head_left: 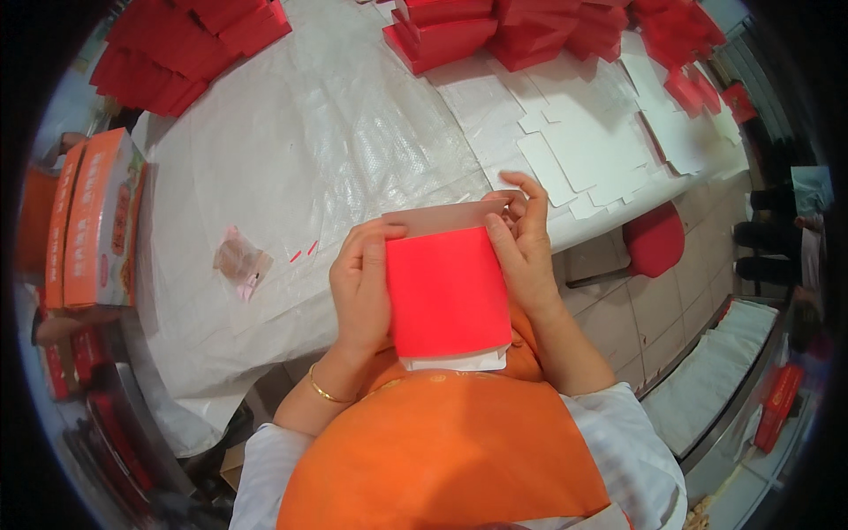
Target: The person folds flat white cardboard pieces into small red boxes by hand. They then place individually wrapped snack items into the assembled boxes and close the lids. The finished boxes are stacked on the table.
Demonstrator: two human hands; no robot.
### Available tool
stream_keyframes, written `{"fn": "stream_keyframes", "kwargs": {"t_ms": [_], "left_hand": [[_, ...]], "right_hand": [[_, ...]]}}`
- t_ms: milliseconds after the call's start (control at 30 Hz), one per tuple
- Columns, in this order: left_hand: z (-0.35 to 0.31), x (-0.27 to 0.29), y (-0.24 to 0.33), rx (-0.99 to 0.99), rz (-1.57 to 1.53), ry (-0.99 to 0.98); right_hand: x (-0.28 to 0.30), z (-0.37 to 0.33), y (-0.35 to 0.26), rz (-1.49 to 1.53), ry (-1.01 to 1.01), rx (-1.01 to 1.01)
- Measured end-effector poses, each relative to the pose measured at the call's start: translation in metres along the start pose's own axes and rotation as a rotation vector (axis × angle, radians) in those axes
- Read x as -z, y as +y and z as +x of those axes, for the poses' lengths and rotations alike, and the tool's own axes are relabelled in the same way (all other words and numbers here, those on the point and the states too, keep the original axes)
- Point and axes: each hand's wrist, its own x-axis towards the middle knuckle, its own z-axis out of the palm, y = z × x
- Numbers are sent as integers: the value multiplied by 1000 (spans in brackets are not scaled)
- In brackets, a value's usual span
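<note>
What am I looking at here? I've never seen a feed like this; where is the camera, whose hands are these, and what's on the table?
There is no machine. The single picture comes from a wide fisheye camera worn on a person's head, looking down, so straight edges bend near the rim. The left hand and right hand are that person's own, and together they hold a red folded cardboard piece with a pale flap on top. In front lies a table under a white plastic sheet, with stacks of red boxes at the far edge, flat white card blanks to the right, and a small crumpled wrapper on the left.
</note>
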Motion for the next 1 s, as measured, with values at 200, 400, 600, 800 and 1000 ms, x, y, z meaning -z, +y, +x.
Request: {"fn": "stream_keyframes", "kwargs": {"t_ms": [200,400,600,800,1000], "left_hand": [[8,-6,-11,61,-157,54],[6,-1,-37,-55,177,-59],[1,-3,-10,-30,-22,-82],[-5,-9,-19,30,-98,-35],[-9,-11,-22,4,-102,-7]], "right_hand": [[12,10,0,-169,-220,-13],[13,9,4,-198,-272,-211],[20,9,12,-254,-242,-83],[14,6,8,-170,-253,-90],[20,5,22,-134,-254,-92]]}}
